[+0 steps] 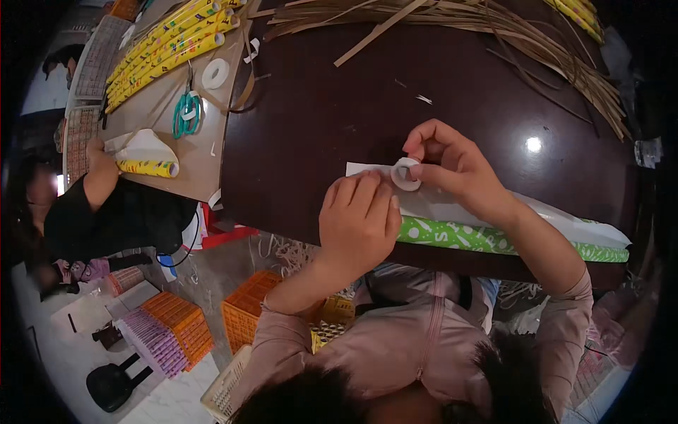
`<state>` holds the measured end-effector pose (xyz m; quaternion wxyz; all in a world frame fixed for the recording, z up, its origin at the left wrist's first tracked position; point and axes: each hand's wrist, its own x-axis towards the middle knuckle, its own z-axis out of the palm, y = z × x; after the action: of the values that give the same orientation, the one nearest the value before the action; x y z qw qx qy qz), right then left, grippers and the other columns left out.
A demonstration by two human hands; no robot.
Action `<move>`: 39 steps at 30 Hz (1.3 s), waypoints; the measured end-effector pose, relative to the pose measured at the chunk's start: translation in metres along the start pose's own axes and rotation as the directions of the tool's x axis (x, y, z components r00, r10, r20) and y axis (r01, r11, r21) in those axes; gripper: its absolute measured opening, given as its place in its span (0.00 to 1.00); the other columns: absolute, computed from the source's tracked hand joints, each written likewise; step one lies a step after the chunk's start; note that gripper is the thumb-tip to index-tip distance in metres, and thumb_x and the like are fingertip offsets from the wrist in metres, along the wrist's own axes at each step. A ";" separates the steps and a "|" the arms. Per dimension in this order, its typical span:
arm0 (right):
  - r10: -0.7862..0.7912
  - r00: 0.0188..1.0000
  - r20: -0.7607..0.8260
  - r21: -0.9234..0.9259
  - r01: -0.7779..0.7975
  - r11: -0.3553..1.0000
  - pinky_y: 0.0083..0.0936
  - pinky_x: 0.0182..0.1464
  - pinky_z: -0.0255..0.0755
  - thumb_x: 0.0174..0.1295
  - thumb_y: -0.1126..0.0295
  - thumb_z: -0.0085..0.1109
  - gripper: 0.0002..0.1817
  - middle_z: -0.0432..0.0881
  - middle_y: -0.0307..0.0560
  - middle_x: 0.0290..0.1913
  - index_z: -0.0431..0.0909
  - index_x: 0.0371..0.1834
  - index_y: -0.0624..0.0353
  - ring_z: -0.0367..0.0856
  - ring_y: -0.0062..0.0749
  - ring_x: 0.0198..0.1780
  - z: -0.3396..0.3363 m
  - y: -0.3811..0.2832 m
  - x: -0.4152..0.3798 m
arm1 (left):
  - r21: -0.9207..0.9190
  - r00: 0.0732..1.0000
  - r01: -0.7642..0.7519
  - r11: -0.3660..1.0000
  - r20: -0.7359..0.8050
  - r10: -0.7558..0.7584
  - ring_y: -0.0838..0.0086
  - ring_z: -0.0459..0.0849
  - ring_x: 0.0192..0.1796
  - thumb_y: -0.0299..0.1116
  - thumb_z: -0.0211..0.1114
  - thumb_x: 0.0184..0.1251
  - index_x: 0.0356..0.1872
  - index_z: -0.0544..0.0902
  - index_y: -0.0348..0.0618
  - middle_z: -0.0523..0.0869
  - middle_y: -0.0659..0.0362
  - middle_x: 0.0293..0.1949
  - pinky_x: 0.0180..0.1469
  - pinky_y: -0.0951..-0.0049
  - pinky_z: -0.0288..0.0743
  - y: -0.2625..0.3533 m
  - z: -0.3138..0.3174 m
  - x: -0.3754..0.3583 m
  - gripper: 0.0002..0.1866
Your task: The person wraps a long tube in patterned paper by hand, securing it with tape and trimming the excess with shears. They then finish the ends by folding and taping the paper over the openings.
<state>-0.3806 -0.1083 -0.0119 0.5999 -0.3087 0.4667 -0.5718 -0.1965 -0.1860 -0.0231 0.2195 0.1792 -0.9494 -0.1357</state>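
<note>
A glossy dark-brown tabletop (304, 106) catches a round glare of light (533, 145); a tan table (201, 166) stands at its left edge. Below, grey floor (212, 272) shows beside an orange plastic crate (244, 314).

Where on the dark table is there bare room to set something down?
Free: the dark table left of centre, between the strips and left hand; also beyond the right hand rightward, between strips and paper. Crowded: the far side, under strips; the near edge, with both hands, tape and green roll.
</note>
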 end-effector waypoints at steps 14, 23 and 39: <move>-0.164 0.981 0.106 -0.441 0.194 0.876 0.22 0.40 0.74 0.57 0.77 0.66 0.18 0.78 0.39 0.37 0.69 0.47 0.58 0.80 0.22 0.42 0.009 0.010 -0.005 | -0.387 0.961 0.246 0.889 -0.023 -0.276 0.65 0.83 0.48 0.23 0.68 0.62 0.41 0.86 0.36 0.86 0.53 0.44 0.54 0.66 0.75 0.007 -0.015 0.002 0.07; -0.157 0.984 0.079 -0.424 0.176 0.888 0.27 0.39 0.74 0.55 0.75 0.66 0.17 0.77 0.41 0.35 0.70 0.44 0.58 0.81 0.28 0.40 0.010 0.011 -0.005 | -0.460 0.941 0.256 0.850 -0.081 -0.327 0.70 0.82 0.43 0.18 0.71 0.55 0.35 0.85 0.35 0.86 0.56 0.38 0.47 0.72 0.75 0.004 -0.013 -0.003 0.07; -0.437 0.875 0.209 -0.853 0.382 0.356 0.29 0.40 0.56 0.53 0.69 0.70 0.07 0.75 0.33 0.23 0.80 0.33 0.51 0.69 0.28 0.31 0.006 0.008 -0.002 | -0.503 0.840 0.474 0.723 0.013 -0.543 0.69 0.85 0.38 0.23 0.70 0.59 0.37 0.84 0.42 0.87 0.58 0.35 0.40 0.71 0.77 -0.004 -0.015 0.002 0.06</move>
<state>-0.3719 -0.1058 -0.0162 0.1813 -0.6608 0.6152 -0.3899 -0.1904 -0.1926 -0.0109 0.2754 0.3806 -0.7804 -0.4125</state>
